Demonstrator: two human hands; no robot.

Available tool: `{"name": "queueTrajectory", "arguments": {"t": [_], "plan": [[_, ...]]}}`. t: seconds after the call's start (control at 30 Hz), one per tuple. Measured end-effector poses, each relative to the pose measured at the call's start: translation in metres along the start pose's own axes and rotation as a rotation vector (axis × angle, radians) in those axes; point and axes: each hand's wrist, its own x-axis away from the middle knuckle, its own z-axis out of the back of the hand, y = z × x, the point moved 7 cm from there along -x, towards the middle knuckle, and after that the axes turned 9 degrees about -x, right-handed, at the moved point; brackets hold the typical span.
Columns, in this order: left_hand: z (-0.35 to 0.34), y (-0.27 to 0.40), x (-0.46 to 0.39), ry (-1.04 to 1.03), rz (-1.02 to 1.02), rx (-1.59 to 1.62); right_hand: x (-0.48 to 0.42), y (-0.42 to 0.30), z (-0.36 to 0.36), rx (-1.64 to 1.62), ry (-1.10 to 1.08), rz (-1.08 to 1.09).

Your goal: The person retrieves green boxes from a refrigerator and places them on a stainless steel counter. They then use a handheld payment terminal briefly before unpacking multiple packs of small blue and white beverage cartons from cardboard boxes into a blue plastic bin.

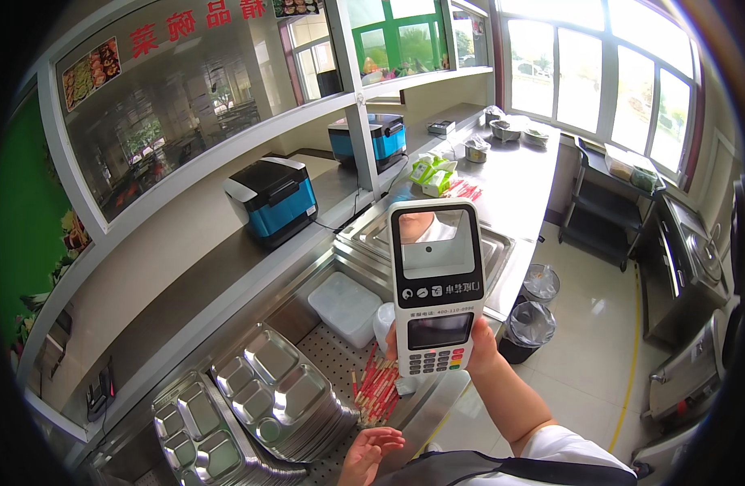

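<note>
My right hand [483, 347] grips a white payment terminal [438, 290] from behind, its thumb side showing at the right edge. The terminal stands upright before me, with a reflective scanning window on top, a small dark screen [440, 331] and a keypad at the bottom. Lower down, my left hand [372, 451] is empty, its fingers loosely bent. Left of that hand rises a stack of stainless-steel compartment trays [275, 389], with a second stack [202, 431] beside it. Red-and-white wrapped chopsticks [375, 392] lie on the perforated steel surface, partly hidden by the terminal.
A translucent plastic box [345, 308] sits in the counter well. Two blue-and-black machines [280, 197] [372, 141] stand on the ledge. Green tissue packs [433, 173] and covered bowls [507, 129] rest on the far counter. Lined bins [530, 325] and a black trolley [603, 206] stand right.
</note>
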Motion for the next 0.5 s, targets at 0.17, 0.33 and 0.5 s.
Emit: {"name": "queueTrajectory", "arguments": {"t": [0.17,0.33,0.5], "plan": [[0.001,-0.001,0.008,0.053,0.024,-0.004,0.003,0.003,-0.007,-0.098,-0.032,0.039],[-0.001,0.002,0.009,0.044,-0.005,0.007,0.015,0.008,-0.007,0.028,0.006,0.029],[-0.006,0.006,0.005,0.024,0.008,0.023,0.026,0.01,0.0,0.081,0.067,0.03]]}}
